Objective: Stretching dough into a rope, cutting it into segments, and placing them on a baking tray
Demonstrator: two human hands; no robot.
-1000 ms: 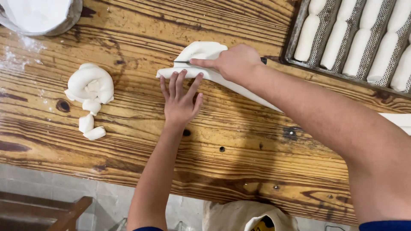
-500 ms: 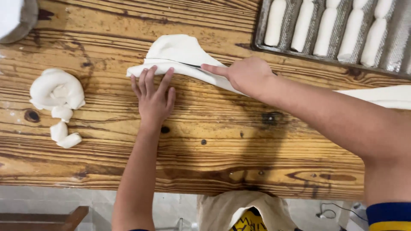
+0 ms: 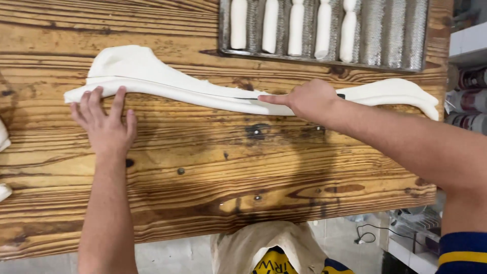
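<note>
1. Stretching across the upper middle of the wooden table, a long white dough strip is lying flat, widening into a folded lump at its left end and curling down at its far right end near the table's edge.
2. Covering part of the strip, the right hand is curled with its forefinger pointing left along the dough; a dark object is peeking out beside its knuckles, too hidden to identify.
3. Pressing flat with fingers spread, the left hand is touching the strip's left tip with its fingertips, palm resting on bare wood.
4. Sitting just above the strip, a corrugated metal tray is holding five white dough sticks, its top being cut off by the frame; its right channels are lying bare.
5. Showing only partly at the left edge, small white dough pieces are being cropped.
6. Lying open below the hands, a wide band of table is running to the near edge.
7. Standing beyond the right edge, round containers on a shelf are too blurred to make out.
</note>
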